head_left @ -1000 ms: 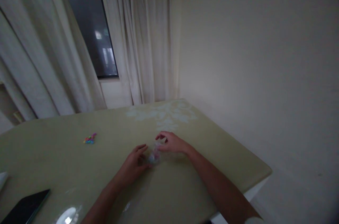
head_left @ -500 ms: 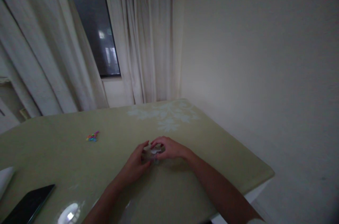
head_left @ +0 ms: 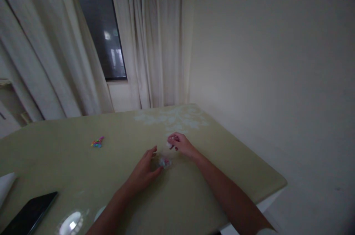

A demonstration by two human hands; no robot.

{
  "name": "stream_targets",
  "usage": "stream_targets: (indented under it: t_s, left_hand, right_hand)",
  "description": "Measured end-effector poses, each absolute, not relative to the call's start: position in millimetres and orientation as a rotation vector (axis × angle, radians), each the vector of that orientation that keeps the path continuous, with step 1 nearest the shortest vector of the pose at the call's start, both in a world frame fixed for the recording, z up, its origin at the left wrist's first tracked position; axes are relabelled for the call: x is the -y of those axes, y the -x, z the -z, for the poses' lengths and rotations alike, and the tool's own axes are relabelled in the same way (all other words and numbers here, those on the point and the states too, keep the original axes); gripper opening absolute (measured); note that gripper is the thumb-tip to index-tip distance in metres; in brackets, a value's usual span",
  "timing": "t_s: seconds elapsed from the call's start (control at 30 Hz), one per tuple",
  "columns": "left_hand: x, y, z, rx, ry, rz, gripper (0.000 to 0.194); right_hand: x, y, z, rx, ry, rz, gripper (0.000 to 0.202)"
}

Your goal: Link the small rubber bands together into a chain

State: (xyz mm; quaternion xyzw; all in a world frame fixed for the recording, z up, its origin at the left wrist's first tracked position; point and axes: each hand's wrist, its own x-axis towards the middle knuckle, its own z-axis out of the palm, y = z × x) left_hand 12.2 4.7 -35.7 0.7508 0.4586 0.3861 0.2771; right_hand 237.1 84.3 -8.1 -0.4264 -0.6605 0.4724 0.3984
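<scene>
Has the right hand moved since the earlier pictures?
Yes: the right hand has moved forward, away from the body, closer to the pale floral pattern.

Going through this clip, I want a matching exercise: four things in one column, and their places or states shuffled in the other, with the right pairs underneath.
Things
1. Colourful pieces
2. Black flat device
3. Clear packet
4. Right hand

Places or states
A. By the thumb of the left hand
B. Closed on a small whitish thing
C. Gathered in a small cluster
D. At the picture's lower left

Pairs: 1-C, 2-D, 3-A, 4-B
</scene>
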Motion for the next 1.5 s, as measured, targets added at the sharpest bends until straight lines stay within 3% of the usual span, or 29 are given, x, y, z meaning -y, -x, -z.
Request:
stream_targets:
  t_s: [0.13, 0.37, 0.5, 0.67, 0.8, 0.97, 1.03, 1.1, 1.17, 1.3, 1.4, 1.5]
  left_hand:
    - [-6.0, -6.7, 33.1, -1.162, -2.057, -0.959, 0.079]
    - [-6.8, -7.7, 28.1, -1.111, -2.109, -0.936, 0.051]
    - [-6.1, -9.8, 26.1, -1.114, -2.032, -0.962, 0.040]
    - [-4.8, -6.6, 17.2, -1.215, -2.241, -0.840, 0.046]
    - [-3.9, -4.7, 14.7, -1.422, -2.307, -0.740, 0.041]
    - [-1.8, -1.6, 19.7, -1.403, -2.443, -0.646, 0.069]
    - [-3.9, -1.4, 24.6, -1.400, -2.456, -0.697, 0.072]
    - [-7.4, -2.1, 28.1, -1.396, -2.455, -0.778, 0.059]
    - [-10.6, -3.1, 28.1, -1.385, -2.463, -0.794, 0.035]
    - [-10.0, -7.2, 20.3, -1.375, -2.477, -0.742, 0.033]
    - [-4.2, -14.6, 18.6, -1.417, -2.484, -0.699, 0.038]
    - [-1.2, -21.6, 28.0, -1.408, -2.494, -0.641, 0.042]
  right_hand:
    - [-85.4, -238.5, 17.4, 1.856, 1.138, -1.249, 0.031]
    - [-71.1, -224.1, 21.0, 1.974, 1.217, -0.911, 0.033]
    - [-65.4, -225.8, 13.7, 2.045, 1.149, -0.880, 0.034]
    - [-65.7, -240.5, 0.4, 2.279, 0.911, -0.934, 0.060]
    - [-64.6, -240.6, -4.7, 2.382, 0.831, -0.839, 0.045]
    - [-65.3, -232.2, 1.7, 2.379, 0.937, -0.734, 0.046]
    - [-71.9, -237.9, 5.1, 2.381, 0.959, -0.684, 0.045]
    - [-83.5, -253.4, 7.5, 2.329, 1.087, -0.556, 0.040]
    - [-98.0, -276.5, 8.5, 2.206, 1.328, -0.392, 0.032]
    - [-117.6, -310.1, 6.4, 1.967, 1.642, -0.250, 0.036]
    - [-106.0, -291.4, 2.6, 1.978, 1.478, -0.239, 0.042]
    - [-69.7, -239.6, 2.5, 2.166, 1.011, -0.456, 0.058]
